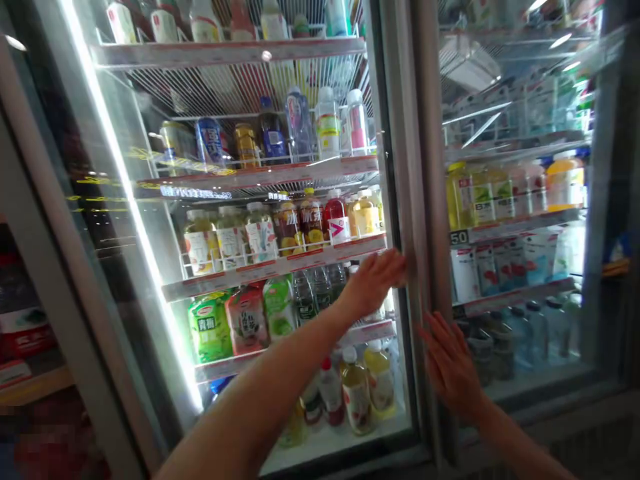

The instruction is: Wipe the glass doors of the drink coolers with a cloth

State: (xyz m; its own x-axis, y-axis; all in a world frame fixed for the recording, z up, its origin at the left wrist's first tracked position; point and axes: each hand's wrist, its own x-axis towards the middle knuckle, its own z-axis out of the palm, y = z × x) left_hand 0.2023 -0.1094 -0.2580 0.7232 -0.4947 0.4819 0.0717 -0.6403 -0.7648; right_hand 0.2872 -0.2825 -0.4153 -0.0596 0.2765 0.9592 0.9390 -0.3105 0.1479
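Observation:
My left hand (375, 283) reaches across the glass of the left fridge door, its slightly blurred fingers stretched toward the metal door frame (404, 200). The fingertips meet that frame's inner edge. Lower down, my right hand (453, 363) lies against the right door's metal frame (434, 220) with fingers extended and a little apart. Neither hand holds a drink. Behind the left glass, near my left forearm, stand a green pouch (210, 327), a red pouch (247, 319) and several bottles. Yellowish bottles (356, 393) stand on the bottom level.
Through the right glass door, shelves hold yellow bottles (460, 193), an orange bottle (565, 180) and white packs (465, 273). A bright light strip (120, 167) runs down the left side. At far left is a wooden shelf edge (37, 385) with dark goods.

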